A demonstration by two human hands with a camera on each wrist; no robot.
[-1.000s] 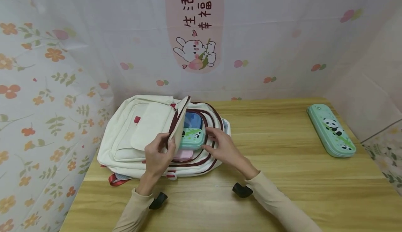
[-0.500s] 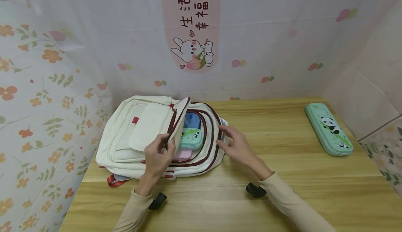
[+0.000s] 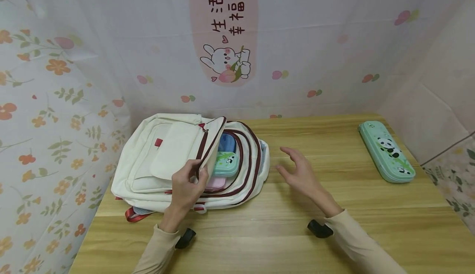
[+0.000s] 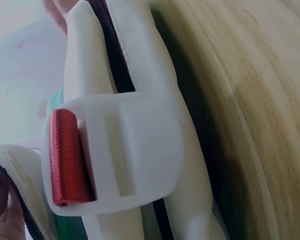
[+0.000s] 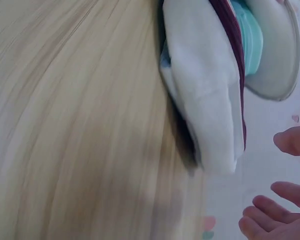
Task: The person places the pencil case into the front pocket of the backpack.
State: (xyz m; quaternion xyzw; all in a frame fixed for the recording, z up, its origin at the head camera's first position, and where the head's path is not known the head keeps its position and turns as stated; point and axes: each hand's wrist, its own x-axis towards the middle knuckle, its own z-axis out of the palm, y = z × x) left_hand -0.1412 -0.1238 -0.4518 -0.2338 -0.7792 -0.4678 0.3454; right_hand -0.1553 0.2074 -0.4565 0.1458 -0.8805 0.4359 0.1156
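The left hand pinches the raised flap of a white fabric backpack, while the right hand, grip wide, hovers beside it over the wood-grained desk.

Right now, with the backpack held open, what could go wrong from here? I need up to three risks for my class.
1. The left-hand grip pinches the flap; if it slips, the flap may fall over the opening.
2. Blue, mint and pink items share the compartment, so adding another might be a squeeze.
3. The loose panda case lies near the table's right edge; a nudge could push it off.
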